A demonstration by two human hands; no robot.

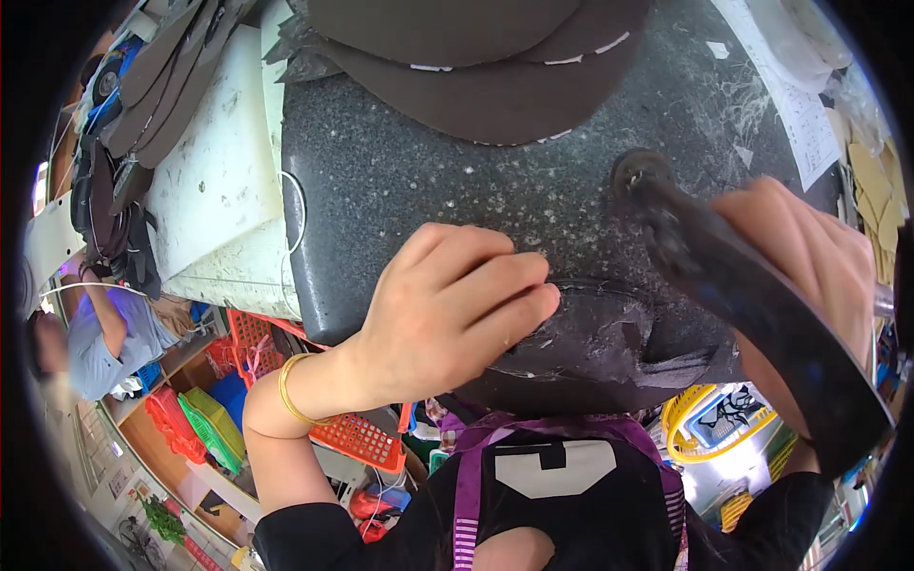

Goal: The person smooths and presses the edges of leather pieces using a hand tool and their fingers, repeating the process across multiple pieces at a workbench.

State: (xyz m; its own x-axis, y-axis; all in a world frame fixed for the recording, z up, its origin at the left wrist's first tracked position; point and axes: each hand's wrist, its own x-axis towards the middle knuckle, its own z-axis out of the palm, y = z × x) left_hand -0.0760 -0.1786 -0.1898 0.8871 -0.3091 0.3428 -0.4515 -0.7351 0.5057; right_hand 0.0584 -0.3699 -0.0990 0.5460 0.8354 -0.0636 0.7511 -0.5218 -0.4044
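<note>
My left hand (pixel 447 314), with a gold bangle at the wrist, rests near the front edge of a speckled dark work slab (pixel 409 162). Its fingers are curled in; whatever they press or pinch is hidden beneath them. Just right of the fingertips lies dark, thin material (pixel 609 328) with a creased, torn surface. Above the slab's right side, my right hand (pixel 804 252) is closed round a dark shoemaker's hammer (pixel 762 295). Its round face points toward the slab's middle, and its long curved tail flares toward the lower right. The hammer covers part of that hand.
Stacked dark brown curved pieces (pixel 495 95) lie at the slab's far side. More dark pieces (pixel 181 86) hang over a pale board (pixel 224 162) at left. Orange baskets (pixel 357 440) and a yellow basket (pixel 690 419) stand below. Another person (pixel 100 338) is at far left.
</note>
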